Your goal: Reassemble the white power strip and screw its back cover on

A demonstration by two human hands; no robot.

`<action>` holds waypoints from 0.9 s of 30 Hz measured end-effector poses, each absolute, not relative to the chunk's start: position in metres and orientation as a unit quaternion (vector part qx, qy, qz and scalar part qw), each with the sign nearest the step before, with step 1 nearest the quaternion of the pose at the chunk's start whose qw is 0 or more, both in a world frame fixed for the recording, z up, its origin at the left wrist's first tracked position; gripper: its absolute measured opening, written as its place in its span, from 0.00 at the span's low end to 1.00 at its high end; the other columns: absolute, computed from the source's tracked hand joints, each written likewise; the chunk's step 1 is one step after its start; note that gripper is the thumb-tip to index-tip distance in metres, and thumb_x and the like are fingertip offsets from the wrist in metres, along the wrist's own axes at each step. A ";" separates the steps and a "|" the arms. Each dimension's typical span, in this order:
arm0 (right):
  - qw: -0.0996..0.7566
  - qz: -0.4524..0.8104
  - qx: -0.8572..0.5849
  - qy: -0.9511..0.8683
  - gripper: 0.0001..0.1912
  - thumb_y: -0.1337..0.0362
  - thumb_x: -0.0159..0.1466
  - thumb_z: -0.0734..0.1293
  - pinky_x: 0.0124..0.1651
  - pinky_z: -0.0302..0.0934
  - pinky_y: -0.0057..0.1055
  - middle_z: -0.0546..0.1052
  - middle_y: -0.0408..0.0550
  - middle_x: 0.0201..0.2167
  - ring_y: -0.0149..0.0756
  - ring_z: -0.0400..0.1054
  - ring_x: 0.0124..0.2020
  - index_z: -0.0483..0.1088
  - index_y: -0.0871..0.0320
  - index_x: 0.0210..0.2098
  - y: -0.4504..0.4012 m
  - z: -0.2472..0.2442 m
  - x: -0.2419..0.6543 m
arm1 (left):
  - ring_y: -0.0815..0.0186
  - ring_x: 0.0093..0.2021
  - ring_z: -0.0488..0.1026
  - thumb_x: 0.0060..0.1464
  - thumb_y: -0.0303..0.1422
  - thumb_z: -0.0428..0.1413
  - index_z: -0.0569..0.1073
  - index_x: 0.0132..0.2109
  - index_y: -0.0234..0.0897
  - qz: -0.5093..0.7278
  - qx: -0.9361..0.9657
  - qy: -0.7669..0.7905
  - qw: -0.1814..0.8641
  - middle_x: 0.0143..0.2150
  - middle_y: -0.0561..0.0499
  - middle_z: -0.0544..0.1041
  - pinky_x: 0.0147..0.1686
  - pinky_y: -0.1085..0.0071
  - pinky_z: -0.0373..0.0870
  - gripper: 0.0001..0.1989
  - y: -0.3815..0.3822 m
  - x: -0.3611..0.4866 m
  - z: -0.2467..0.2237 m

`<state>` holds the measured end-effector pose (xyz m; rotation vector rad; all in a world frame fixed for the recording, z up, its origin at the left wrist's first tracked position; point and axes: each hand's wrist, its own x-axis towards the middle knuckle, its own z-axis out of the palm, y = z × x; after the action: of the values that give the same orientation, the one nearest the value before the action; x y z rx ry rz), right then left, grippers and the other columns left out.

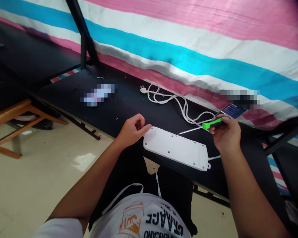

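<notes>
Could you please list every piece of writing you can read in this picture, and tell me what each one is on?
"GRAGE": upside down on the white shirt, partly cut off.
"ERICANO": smaller line below it on the same shirt, start hidden.
Orange shirt emblem: letters too distorted to read.
Dark blue card by the right hand: print too small.
Two pixelated patches on the table: unreadable.

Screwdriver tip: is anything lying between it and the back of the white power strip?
Nothing visible does. The right hand holds the green-handled screwdriver, and its tip sits at the far edge of the power strip. The white cord lies behind, clear of the shaft. The left hand steadies the strip's left end.
</notes>
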<state>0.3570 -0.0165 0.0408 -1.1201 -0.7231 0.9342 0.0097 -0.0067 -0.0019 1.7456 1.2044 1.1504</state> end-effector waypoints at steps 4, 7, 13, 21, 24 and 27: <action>0.686 0.417 -0.489 -0.341 0.05 0.65 0.52 0.66 0.14 0.53 0.30 0.74 0.46 0.24 0.33 0.65 0.18 0.74 0.55 0.27 -0.014 0.036 0.354 | 0.75 0.23 0.48 0.54 0.39 0.64 0.48 0.25 0.39 0.501 0.632 0.497 0.319 0.21 0.60 0.52 0.24 0.73 0.49 0.29 -0.009 0.012 -0.003; 0.683 0.420 -0.486 -0.348 0.06 0.65 0.50 0.65 0.14 0.55 0.29 0.75 0.46 0.24 0.32 0.65 0.16 0.73 0.56 0.28 -0.011 0.033 0.351 | 0.75 0.23 0.43 0.56 0.38 0.62 0.44 0.24 0.39 0.519 0.618 0.519 0.280 0.20 0.60 0.47 0.23 0.71 0.42 0.32 -0.014 0.012 -0.004; 0.672 0.431 -0.475 -0.371 0.07 0.65 0.49 0.65 0.14 0.56 0.28 0.75 0.44 0.24 0.31 0.65 0.15 0.71 0.57 0.28 -0.012 0.033 0.349 | 0.75 0.23 0.42 0.56 0.36 0.61 0.44 0.23 0.39 0.504 0.642 0.513 0.266 0.20 0.59 0.45 0.23 0.70 0.40 0.31 -0.016 0.011 -0.003; 0.674 0.428 -0.473 -0.373 0.07 0.64 0.49 0.64 0.15 0.57 0.28 0.75 0.45 0.25 0.31 0.66 0.15 0.70 0.57 0.28 -0.011 0.032 0.351 | 0.75 0.23 0.44 0.57 0.36 0.61 0.45 0.23 0.38 0.480 0.665 0.500 0.280 0.20 0.59 0.47 0.23 0.70 0.42 0.30 -0.015 0.011 -0.004; 0.675 0.429 -0.468 -0.375 0.07 0.64 0.48 0.64 0.15 0.57 0.28 0.75 0.45 0.25 0.31 0.66 0.16 0.70 0.57 0.28 -0.011 0.031 0.352 | 0.74 0.23 0.44 0.58 0.36 0.60 0.45 0.23 0.38 0.472 0.669 0.499 0.285 0.19 0.60 0.47 0.23 0.70 0.43 0.30 -0.016 0.010 -0.005; 0.673 0.423 -0.466 -0.389 0.07 0.63 0.49 0.64 0.16 0.57 0.28 0.74 0.46 0.26 0.31 0.65 0.16 0.70 0.57 0.29 -0.012 0.031 0.352 | 0.74 0.22 0.47 0.58 0.36 0.61 0.49 0.23 0.39 0.470 0.675 0.493 0.284 0.19 0.60 0.51 0.23 0.71 0.47 0.28 -0.016 0.008 -0.002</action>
<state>0.3517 -0.0120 0.0313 -1.0490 -0.8751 0.9512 0.0083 -0.0161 -0.0022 1.8053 1.3190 1.2572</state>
